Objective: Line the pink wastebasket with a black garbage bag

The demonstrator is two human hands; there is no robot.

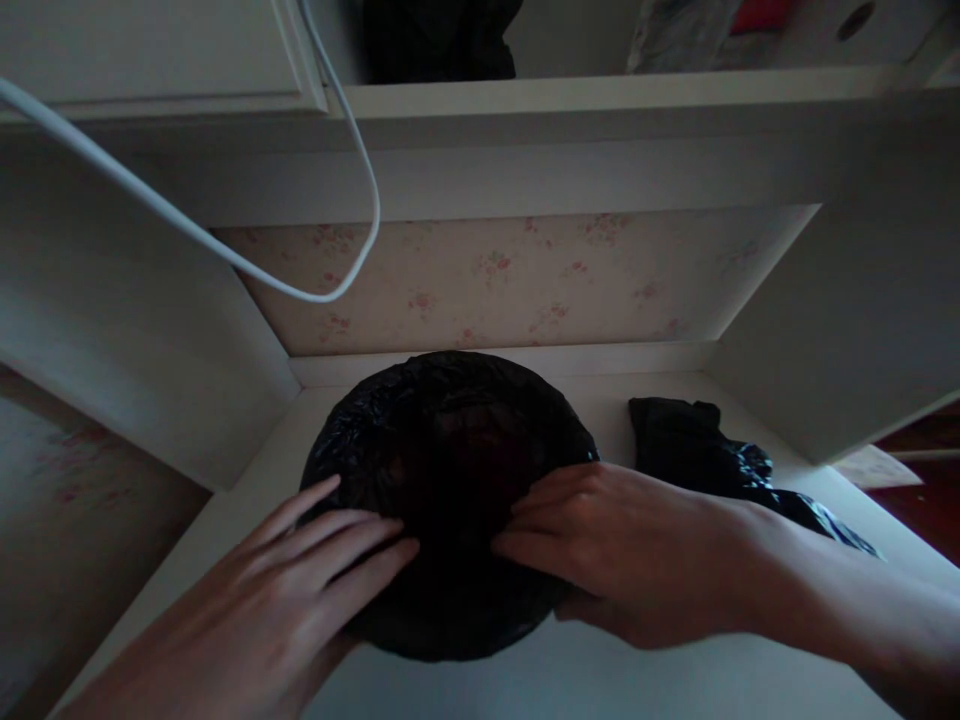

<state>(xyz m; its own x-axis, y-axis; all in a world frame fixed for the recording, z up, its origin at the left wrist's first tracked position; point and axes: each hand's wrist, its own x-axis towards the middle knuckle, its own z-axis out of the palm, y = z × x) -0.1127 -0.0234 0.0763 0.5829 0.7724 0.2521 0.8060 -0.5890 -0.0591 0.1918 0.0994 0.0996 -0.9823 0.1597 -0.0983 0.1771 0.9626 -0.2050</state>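
Observation:
A round bin lined with a black bin liner (450,635) stands on the white surface in front of me. The liner is folded over the rim, and its inside is dark. On the near left side of the rim lies my left hand (307,575), its slightly parted fingers reaching over the edge and its thumb hidden. My right hand (600,545) grips the rim on the right, fingers inside and thumb outside, with the liner between them. Beyond my right forearm lies a crumpled bundle of black plastic bags (690,450).
White side panels flank the white desktop (600,670). A shelf (600,95) crosses above the bin, holding a black bag (442,40) and other items. A white cable (315,297) hangs down in front at upper left. Floral wallpaper (495,280) covers the wall behind.

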